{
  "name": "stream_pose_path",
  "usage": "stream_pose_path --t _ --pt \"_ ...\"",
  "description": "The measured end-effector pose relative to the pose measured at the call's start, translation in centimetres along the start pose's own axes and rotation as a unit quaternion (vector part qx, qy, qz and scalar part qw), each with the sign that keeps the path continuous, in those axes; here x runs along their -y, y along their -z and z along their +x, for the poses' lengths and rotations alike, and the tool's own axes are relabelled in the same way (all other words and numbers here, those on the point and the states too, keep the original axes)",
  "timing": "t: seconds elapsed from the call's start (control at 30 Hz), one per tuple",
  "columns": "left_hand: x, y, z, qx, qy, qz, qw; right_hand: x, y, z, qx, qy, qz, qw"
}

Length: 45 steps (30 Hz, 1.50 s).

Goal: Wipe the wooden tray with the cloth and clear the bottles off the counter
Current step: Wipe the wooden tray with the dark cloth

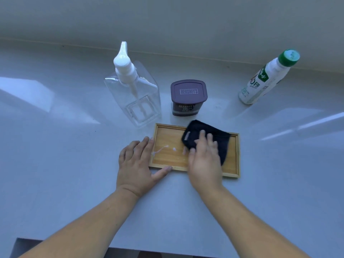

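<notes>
wooden tray (235,155) sits on the counter (65,164), nearest the person of everything there; long axis runs left-right across the view, near-parallel to the counter's front edge, right end angled slightly toward the person; open side faces up.

right hand (203,161) lies flat on the dark cloth (208,135), fingers spread, pressing it onto the tray's middle-right; a press, not a clench; left hand (137,162) is open, palm on the counter just left of the tray, fingers over its left rim, thumb along the front rim; bracing, gripping nothing.

white smear (162,148) on the tray floor, between the two hands, not yet wiped.

risks, as I judge them:
- wipe toward the smear runs into the left fingers; they'd have to lift, then the tray can slide
- light tray, glossy counter; hard push shoves it back
- clear pump bottle (133,97) stands just behind the tray's back-left corner, cocoa tub (188,97) just behind its back edge; a shoved tray could knock either; the tall pump is the tippier
- one pass may only spread the smear
- green-capped bottle (264,79) well behind and right of the tray; looks tilted, maybe just lens distortion; can't tell
</notes>
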<state>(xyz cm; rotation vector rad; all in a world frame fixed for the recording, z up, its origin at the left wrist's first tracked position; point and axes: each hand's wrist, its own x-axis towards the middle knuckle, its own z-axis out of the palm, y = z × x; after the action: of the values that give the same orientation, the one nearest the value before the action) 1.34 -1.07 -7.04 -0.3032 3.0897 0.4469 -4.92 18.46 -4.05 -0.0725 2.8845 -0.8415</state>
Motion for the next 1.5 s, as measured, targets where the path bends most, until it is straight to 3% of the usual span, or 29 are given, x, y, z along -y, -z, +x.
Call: stream_pose_path --t 0.07,0.17,0.43,0.73,0.87,0.97,1.2,1.33,1.5 --pt "0.1 0.0 0.0 0.002 -0.003 -0.009 1.000 2.7 -1.9 0.1 0.010 0.066 0.001 0.998" --pt "0.2 -0.1 0.0 0.004 0.001 -0.027 1.000 5.2 -3.6 -0.2 0.087 0.150 0.020 0.985" --pt "0.1 -0.2 0.1 0.000 0.010 -0.023 1.000 -0.2 0.5 -0.7 0.163 0.249 0.018 0.955" --pt "0.2 0.0 0.1 0.016 0.017 -0.030 0.999 -7.7 5.9 -1.3 0.136 0.125 -0.053 0.981" --pt "0.2 0.0 0.2 0.019 0.018 -0.030 0.999 -7.0 6.7 -1.4 0.098 -0.020 0.056 0.993" --pt "0.3 0.1 0.2 0.021 0.017 -0.029 0.999 -2.9 4.6 -0.1 0.026 -0.070 0.126 0.989" --pt "0.3 0.2 0.3 0.016 0.019 -0.044 0.999 5.3 -1.5 0.9 0.097 0.078 0.114 0.986" --pt "0.4 0.2 0.5 0.002 0.038 -0.078 0.996 5.5 -2.3 0.8 0.113 0.172 0.060 0.977" --pt "0.8 0.4 0.4 0.005 0.035 -0.096 0.995 3.7 -1.2 0.1 0.203 0.272 0.025 0.940"
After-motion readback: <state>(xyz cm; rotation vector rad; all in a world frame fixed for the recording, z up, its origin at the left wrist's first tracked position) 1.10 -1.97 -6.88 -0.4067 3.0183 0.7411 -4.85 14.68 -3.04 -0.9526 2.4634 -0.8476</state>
